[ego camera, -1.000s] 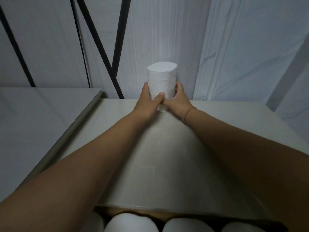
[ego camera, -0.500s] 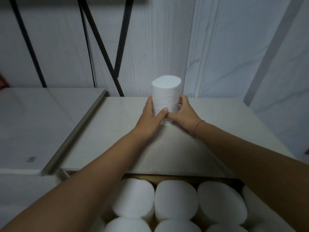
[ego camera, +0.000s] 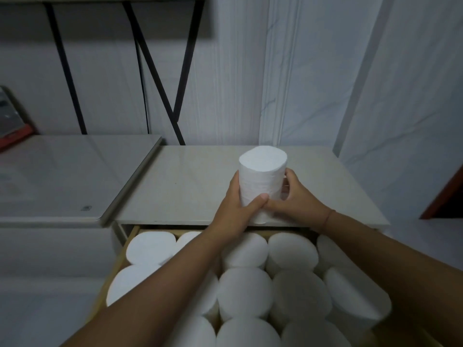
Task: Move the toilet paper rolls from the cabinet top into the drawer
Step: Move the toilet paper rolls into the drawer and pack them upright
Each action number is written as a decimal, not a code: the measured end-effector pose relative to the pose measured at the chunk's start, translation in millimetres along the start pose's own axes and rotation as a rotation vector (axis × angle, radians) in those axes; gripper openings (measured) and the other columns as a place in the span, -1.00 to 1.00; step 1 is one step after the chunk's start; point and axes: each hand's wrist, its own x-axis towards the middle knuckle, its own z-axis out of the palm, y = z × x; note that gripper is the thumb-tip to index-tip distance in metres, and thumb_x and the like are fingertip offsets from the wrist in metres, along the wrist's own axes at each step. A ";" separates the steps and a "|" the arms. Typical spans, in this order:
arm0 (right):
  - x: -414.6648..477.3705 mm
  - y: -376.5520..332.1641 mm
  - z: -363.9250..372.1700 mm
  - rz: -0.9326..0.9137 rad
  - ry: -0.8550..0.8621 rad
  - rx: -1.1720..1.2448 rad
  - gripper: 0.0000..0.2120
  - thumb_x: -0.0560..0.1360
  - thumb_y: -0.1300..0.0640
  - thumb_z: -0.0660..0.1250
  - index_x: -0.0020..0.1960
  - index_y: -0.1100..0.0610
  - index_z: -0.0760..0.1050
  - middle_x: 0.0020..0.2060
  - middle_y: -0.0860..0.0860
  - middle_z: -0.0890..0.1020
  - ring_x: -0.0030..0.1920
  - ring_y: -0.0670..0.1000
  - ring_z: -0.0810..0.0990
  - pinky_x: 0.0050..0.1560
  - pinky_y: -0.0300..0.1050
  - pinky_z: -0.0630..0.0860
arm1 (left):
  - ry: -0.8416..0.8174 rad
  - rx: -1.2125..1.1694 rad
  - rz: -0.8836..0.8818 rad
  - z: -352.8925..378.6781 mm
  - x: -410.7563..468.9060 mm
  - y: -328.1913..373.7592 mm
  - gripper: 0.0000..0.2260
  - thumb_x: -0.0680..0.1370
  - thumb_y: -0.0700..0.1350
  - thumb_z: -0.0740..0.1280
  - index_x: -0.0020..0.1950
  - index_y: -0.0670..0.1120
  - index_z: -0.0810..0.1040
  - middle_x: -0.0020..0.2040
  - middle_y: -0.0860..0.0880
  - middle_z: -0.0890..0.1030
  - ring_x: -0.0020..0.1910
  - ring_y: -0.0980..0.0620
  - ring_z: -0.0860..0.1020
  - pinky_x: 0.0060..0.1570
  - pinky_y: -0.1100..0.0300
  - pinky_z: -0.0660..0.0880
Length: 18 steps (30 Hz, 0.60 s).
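Note:
A white toilet paper roll (ego camera: 261, 175) stands upright at the front edge of the pale cabinet top (ego camera: 190, 186). My left hand (ego camera: 235, 209) grips its left side with the thumb across the front. My right hand (ego camera: 292, 200) holds its right side and lower part. Just below the edge the wooden drawer (ego camera: 122, 256) is pulled open. Several white rolls (ego camera: 245, 294) stand on end in it, packed side by side. My forearms cross over them and hide a few.
A second pale counter (ego camera: 62, 176) adjoins the cabinet on the left, with a metal edge strip between them. Black metal frame legs (ego camera: 160, 78) stand against the white wall behind. A red-edged object (ego camera: 12, 121) leans at the far left.
Both hands have drawn the roll from the back of the cabinet top toward its front edge. My view has tilted down, so the open drawer full of rolls now shows.

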 end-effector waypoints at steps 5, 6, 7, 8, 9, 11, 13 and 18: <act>-53.0 -11.3 -33.6 0.076 -0.090 0.067 -0.17 0.22 0.05 0.56 0.33 -0.11 0.14 0.25 -0.17 0.39 0.22 -0.17 0.44 0.03 -0.37 0.48 | -0.048 0.004 -0.009 23.1 -33.9 16.5 -0.31 0.39 0.19 0.42 0.44 0.09 0.22 0.33 0.13 0.43 0.24 0.17 0.46 0.17 0.20 0.47; -64.6 -13.8 -39.3 0.085 -0.099 0.123 -0.15 0.20 0.06 0.56 0.33 -0.11 0.14 0.27 -0.18 0.39 0.23 -0.19 0.45 0.03 -0.38 0.50 | -0.068 -0.007 -0.011 28.6 -40.6 20.0 -0.32 0.38 0.19 0.42 0.42 0.09 0.24 0.31 0.14 0.44 0.23 0.22 0.46 0.16 0.23 0.48; -76.2 -16.2 -44.2 0.088 -0.107 0.166 -0.13 0.19 0.07 0.56 0.35 -0.12 0.14 0.28 -0.19 0.40 0.22 -0.21 0.45 0.03 -0.38 0.51 | -0.092 -0.019 -0.012 34.4 -47.2 23.5 -0.33 0.37 0.19 0.42 0.40 0.10 0.24 0.29 0.16 0.45 0.21 0.28 0.46 0.13 0.29 0.49; -87.5 -18.2 -49.1 0.091 -0.115 0.174 -0.09 0.18 0.06 0.56 0.38 -0.12 0.12 0.29 -0.18 0.40 0.24 -0.20 0.45 0.05 -0.35 0.51 | -0.114 -0.028 -0.015 41.2 -54.0 27.0 -0.33 0.37 0.19 0.42 0.40 0.12 0.24 0.28 0.18 0.45 0.19 0.32 0.45 0.10 0.33 0.49; -97.1 -18.6 -52.7 0.099 -0.127 0.150 -0.05 0.19 0.04 0.57 0.42 -0.10 0.09 0.31 -0.16 0.40 0.27 -0.15 0.45 0.10 -0.28 0.53 | -0.131 -0.033 -0.019 47.3 -60.1 28.7 -0.32 0.36 0.19 0.43 0.40 0.13 0.23 0.28 0.19 0.45 0.19 0.31 0.45 0.09 0.34 0.49; -117.5 -19.6 -61.0 0.139 -0.148 0.072 0.02 0.19 -0.06 0.59 0.46 -0.13 0.03 0.32 -0.13 0.40 0.28 -0.05 0.44 0.18 -0.11 0.53 | -0.159 -0.034 -0.035 61.2 -72.7 31.8 -0.29 0.37 0.20 0.42 0.43 0.11 0.22 0.31 0.16 0.45 0.22 0.21 0.46 0.16 0.24 0.50; -138.7 -21.0 -69.8 0.185 -0.170 0.071 0.00 0.13 -0.20 0.56 0.41 -0.24 0.05 0.28 -0.15 0.42 0.23 -0.06 0.47 0.12 -0.12 0.56 | -0.186 -0.044 -0.059 73.9 -85.6 34.9 -0.29 0.38 0.20 0.41 0.45 0.10 0.21 0.32 0.11 0.45 0.25 0.12 0.46 0.22 0.10 0.50; -180.3 -29.9 -77.3 0.283 -0.054 0.121 -0.23 0.23 -0.48 0.25 0.34 -0.20 0.18 0.21 -0.12 0.45 0.16 -0.06 0.49 0.00 -0.22 0.54 | -0.317 -0.045 -0.096 98.6 -113.4 39.8 -0.36 0.39 0.19 0.43 0.38 0.22 0.19 0.33 0.11 0.42 0.26 0.11 0.44 0.20 0.12 0.51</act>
